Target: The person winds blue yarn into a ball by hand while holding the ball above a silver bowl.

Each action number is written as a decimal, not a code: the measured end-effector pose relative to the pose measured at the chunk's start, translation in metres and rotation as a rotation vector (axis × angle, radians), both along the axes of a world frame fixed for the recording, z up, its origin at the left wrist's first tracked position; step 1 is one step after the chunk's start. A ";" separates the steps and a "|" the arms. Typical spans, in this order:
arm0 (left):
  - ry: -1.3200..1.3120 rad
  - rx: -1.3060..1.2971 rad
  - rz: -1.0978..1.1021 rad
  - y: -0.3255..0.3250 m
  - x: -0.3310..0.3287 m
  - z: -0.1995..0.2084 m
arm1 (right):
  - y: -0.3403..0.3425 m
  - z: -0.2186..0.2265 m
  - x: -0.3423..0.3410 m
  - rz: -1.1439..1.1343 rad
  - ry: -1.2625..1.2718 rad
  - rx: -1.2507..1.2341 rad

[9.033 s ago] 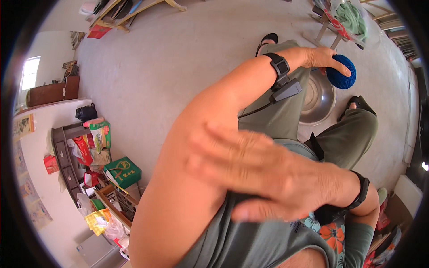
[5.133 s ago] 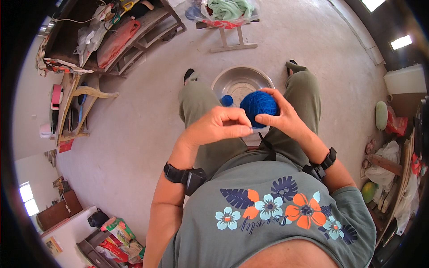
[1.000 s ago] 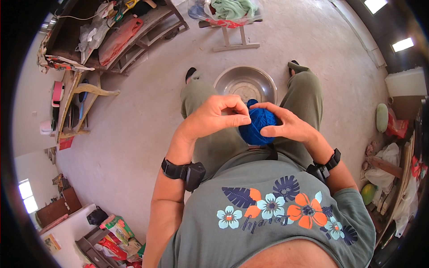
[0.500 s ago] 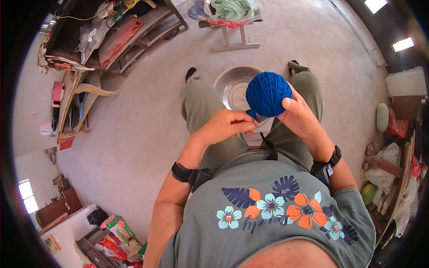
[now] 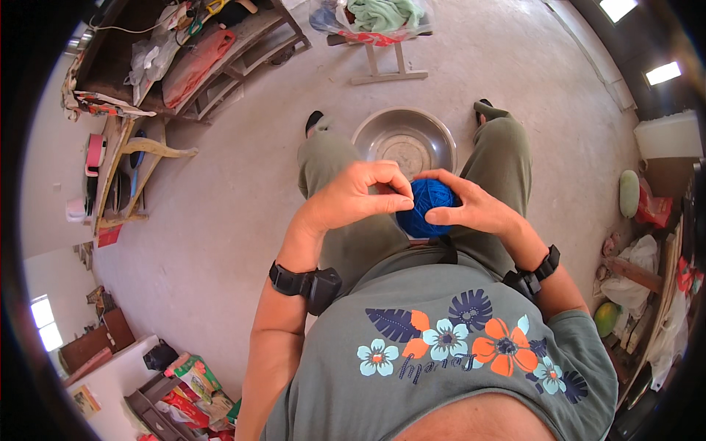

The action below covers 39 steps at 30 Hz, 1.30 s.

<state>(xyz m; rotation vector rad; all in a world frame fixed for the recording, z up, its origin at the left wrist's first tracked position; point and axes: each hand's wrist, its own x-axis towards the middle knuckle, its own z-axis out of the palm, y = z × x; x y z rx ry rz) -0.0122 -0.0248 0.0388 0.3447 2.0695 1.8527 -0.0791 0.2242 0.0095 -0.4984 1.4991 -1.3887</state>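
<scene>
A blue ball of yarn sits above my lap, between my knees. My right hand is closed around its right side, with fingers over the top and the thumb across the front. At the ball's left edge, my left hand is pinched, thumb to forefinger. It appears to grip the yarn's loose strand, which is too thin to make out clearly here. Beyond the ball, a round metal basin rests on the floor between my feet, its near rim partly hidden by my hands.
A small wooden stool bearing a plastic bag and green cloth stands ahead. Wooden shelving with bags and tools is at the far left. At right lie a pale green gourd and several bags. A crate of packets is near left.
My right hand has brought the yarn ball down and toward me, turning it and shifting its grip over the top. My left hand has risen slightly to the ball's left edge, still pinched.
</scene>
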 end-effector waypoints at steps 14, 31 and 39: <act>-0.355 0.087 0.135 0.011 0.014 -0.040 | 0.003 0.003 -0.016 -0.290 -0.431 -0.509; 0.013 -0.059 -0.036 0.008 0.006 -0.005 | -0.002 0.003 -0.004 -0.222 0.219 0.043; -0.073 0.128 0.098 0.002 0.000 -0.016 | 0.011 0.004 -0.007 0.153 -0.274 -0.165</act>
